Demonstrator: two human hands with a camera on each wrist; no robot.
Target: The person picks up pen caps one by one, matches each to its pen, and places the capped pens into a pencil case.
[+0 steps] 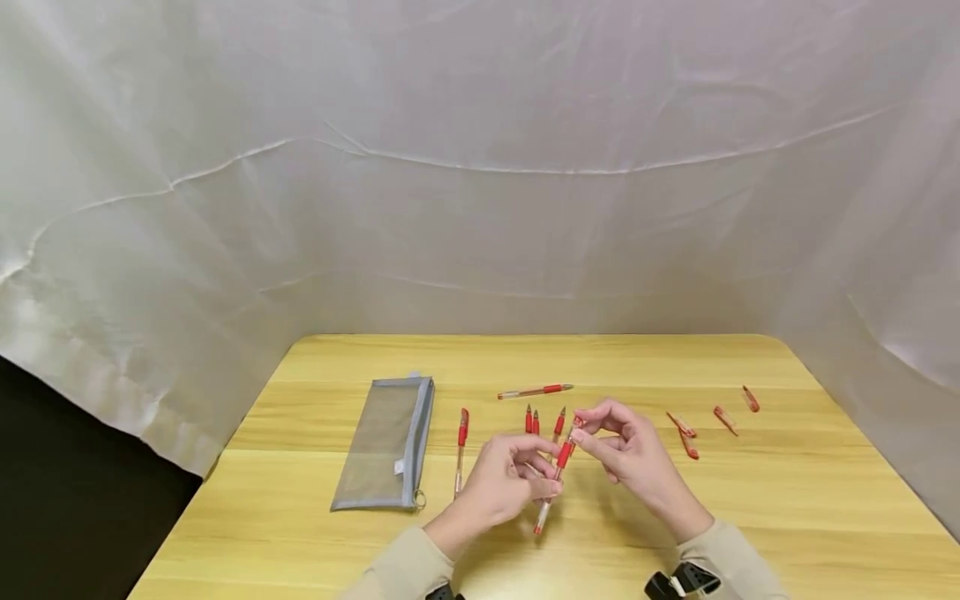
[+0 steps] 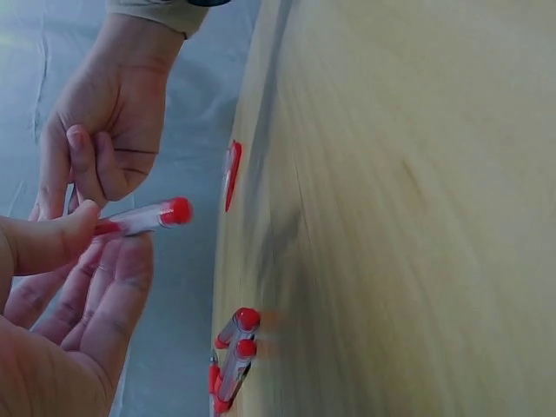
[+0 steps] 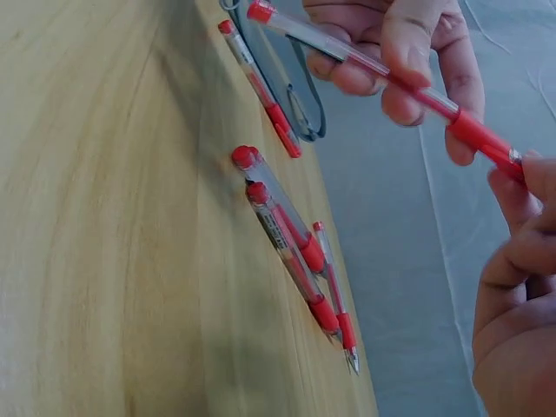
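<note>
A red gel pen [image 1: 564,455] slants between my two hands above the table. My left hand [image 1: 504,481] pinches its clear barrel [image 3: 343,54] between thumb and fingers. At the pen's upper end, the thumb and fingertips of my right hand [image 1: 634,457] pinch a clear-and-red cap [image 1: 577,423]. The red end plug [image 2: 180,210] sticks out past the left hand. Just beyond the hands, several uncapped red pens lie on the table, one of them a pen [image 1: 560,419] with its metal tip pointing away. The right fingers hide the held pen's tip.
Left of the hands lie a capped red pen [image 1: 462,427] and a grey mesh zip pouch [image 1: 381,442]. Farther back, an uncapped pen [image 1: 535,392] lies crosswise. Several loose pen caps, including a cap [image 1: 725,420], are scattered at the right of the wooden table [image 1: 825,500].
</note>
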